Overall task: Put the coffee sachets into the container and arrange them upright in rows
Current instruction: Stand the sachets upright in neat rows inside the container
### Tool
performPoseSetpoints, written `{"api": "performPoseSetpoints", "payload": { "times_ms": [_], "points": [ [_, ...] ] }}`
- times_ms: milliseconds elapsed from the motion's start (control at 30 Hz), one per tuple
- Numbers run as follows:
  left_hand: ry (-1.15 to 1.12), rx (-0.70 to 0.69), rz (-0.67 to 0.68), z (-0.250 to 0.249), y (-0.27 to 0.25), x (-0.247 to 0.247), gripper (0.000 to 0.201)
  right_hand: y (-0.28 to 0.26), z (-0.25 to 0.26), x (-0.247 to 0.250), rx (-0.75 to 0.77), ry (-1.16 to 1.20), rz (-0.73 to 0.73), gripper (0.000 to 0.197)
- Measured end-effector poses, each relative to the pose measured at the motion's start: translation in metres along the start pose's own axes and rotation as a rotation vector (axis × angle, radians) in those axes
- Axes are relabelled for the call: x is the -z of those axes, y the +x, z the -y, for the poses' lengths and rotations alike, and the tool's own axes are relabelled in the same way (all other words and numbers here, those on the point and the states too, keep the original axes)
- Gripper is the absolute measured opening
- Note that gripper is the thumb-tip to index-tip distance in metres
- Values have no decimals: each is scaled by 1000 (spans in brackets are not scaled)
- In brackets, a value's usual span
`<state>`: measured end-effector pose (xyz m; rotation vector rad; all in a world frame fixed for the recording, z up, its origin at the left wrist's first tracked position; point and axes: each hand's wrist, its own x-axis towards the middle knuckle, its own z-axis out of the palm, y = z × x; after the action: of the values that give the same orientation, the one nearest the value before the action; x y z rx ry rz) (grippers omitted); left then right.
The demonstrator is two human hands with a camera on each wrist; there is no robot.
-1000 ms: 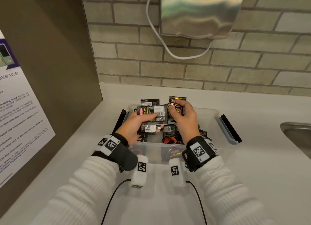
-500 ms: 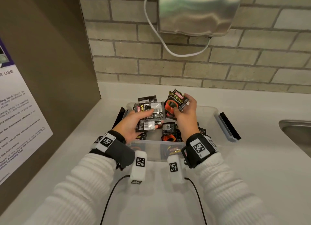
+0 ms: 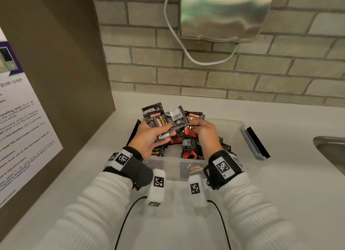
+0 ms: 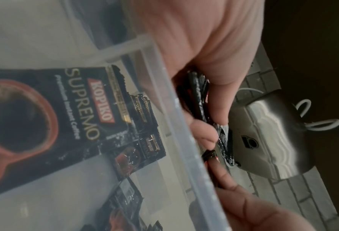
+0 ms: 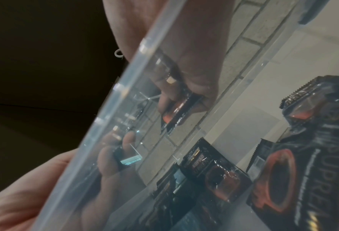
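Observation:
Over the clear plastic container (image 3: 240,127) my left hand (image 3: 164,131) grips a fanned stack of black coffee sachets (image 3: 160,121), thumb across their fronts. Edge-on, the stack (image 4: 198,96) shows in the left wrist view, pinched between palm and fingers. My right hand (image 3: 198,127) pinches one black and orange sachet (image 3: 191,131) right beside the stack, its top edge tucked behind it. Through the container wall the right wrist view shows that sachet (image 5: 176,112) between thumb and fingers. Several loose sachets (image 3: 188,149) lie jumbled flat in the container.
The container stands on a white counter against a brick wall. A black and blue lid clip (image 3: 255,143) sticks out at its right end. A steel sink (image 3: 330,149) lies further right. A brown panel with a notice (image 3: 22,137) closes the left side; a metal dispenser (image 3: 224,14) hangs above.
My right hand has brought its sachet down and to the left, up against the stack held in my left hand. The left hand has kept its stack roughly in place.

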<state>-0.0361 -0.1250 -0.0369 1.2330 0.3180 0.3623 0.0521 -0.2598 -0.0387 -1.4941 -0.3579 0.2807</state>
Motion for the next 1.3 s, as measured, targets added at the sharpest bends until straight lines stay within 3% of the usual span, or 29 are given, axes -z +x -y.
{"api": "performPoseSetpoints", "payload": {
  "times_ms": [67,167,300,367,467,600,667,833,933,1100,1233,1300],
  "points": [
    [88,-25,-39,2,2,-1,42,-1,-1,-1,-1,-4,20,18],
    [194,-47,-59,4,3,-3,50,1,-9,-1,108,-177,35,27],
    [-15,23,-98,1,4,-3,29,0,-8,3,243,-192,-150,10],
    [-87,48,-99,0,5,-2,21,-1,-6,5,320,-223,-200,24],
    [-103,41,-66,1,6,-2,27,-3,-6,4,391,-253,-177,31],
    [-191,-26,-4,2,8,-2,34,-2,-8,0,485,-255,-62,6],
    [-215,-65,52,3,7,-2,32,-3,-9,-2,509,-275,-1,6],
    [-319,-64,35,4,10,2,31,-6,-6,0,368,-277,88,23],
    [-313,-65,-27,6,11,3,41,-5,-6,-1,245,-217,74,16],
    [-252,-61,-19,6,10,1,45,-1,-6,0,18,-111,20,33],
    [-87,-52,40,7,7,-1,44,-4,-8,-4,37,-217,185,21],
    [-82,-45,15,7,8,-1,37,-4,-7,-4,73,-267,162,21]
  ]
}}
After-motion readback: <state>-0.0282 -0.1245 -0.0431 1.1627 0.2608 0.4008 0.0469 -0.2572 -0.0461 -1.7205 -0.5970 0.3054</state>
